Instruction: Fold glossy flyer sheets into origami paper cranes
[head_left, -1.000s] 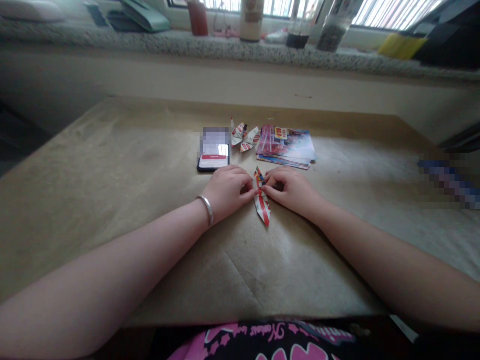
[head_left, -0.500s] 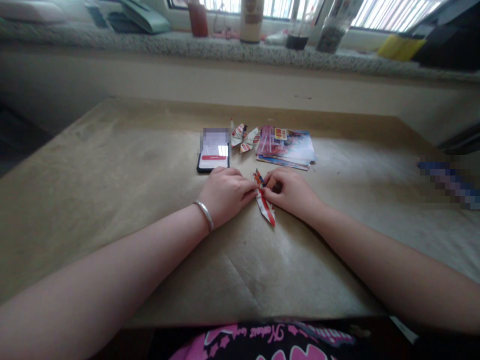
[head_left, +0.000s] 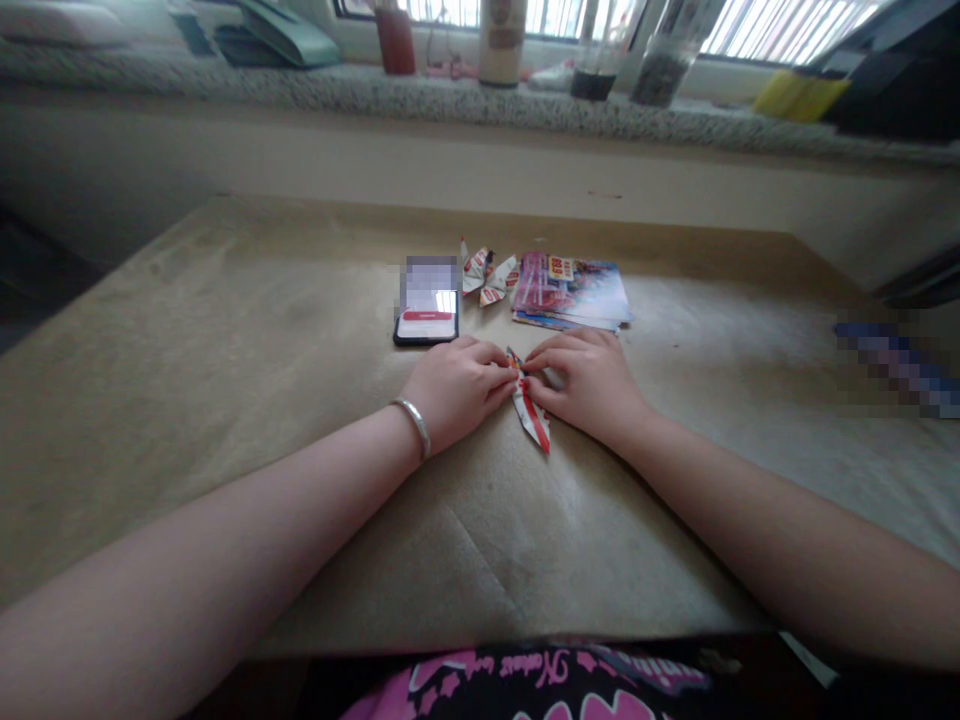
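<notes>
Together, my left grip (head_left: 466,388) and right grip (head_left: 589,378) are narrowly holding the folded paper (head_left: 535,423) between them, its near tip jutting out toward me.

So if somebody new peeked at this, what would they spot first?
Probably the slim, pointed piece of folded red-and-white paper on the tan table, with the bare left hand and bare right hand meeting at it from either side. Next might come the shiny silver bangle just behind the left hand, then the bright pink-and-blue stack of printed sheets farther back, beyond the right hand.
</notes>
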